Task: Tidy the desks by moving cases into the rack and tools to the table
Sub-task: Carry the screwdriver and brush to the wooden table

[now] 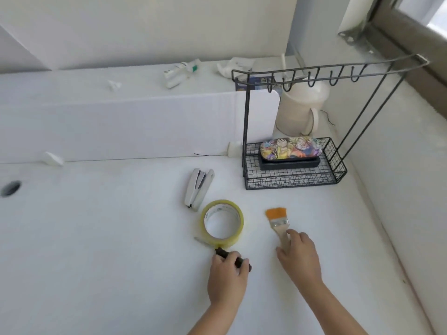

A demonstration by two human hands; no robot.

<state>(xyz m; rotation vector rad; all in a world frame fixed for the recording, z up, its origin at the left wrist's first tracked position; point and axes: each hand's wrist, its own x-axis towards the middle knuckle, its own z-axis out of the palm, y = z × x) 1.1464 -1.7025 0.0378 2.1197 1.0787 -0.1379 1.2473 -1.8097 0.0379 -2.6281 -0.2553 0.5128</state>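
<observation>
Head view hides much of the black-handled tool [221,252] under the curled left hand [227,278], which grips it; its thin blade tip pokes out beyond the fingers, beneath the yellowish clear tape roll [222,222]. Right hand [300,258], fingers loosely bent, rests on the wooden handle of an orange-bristled paintbrush [278,221], bristles pointing away from it. Farther off, a cartoon-printed case [290,148] lies in the black wire rack [290,180].

Office-type desk area. Two white desks [96,238] meet at a low white partition [145,124]; a cable hole [11,188] lies near the left edge. Stationery on the surface, a stapler [198,188] and tape roll [222,223], and a wire rack [292,175] at the back right corner, below a window frame [399,27].
</observation>
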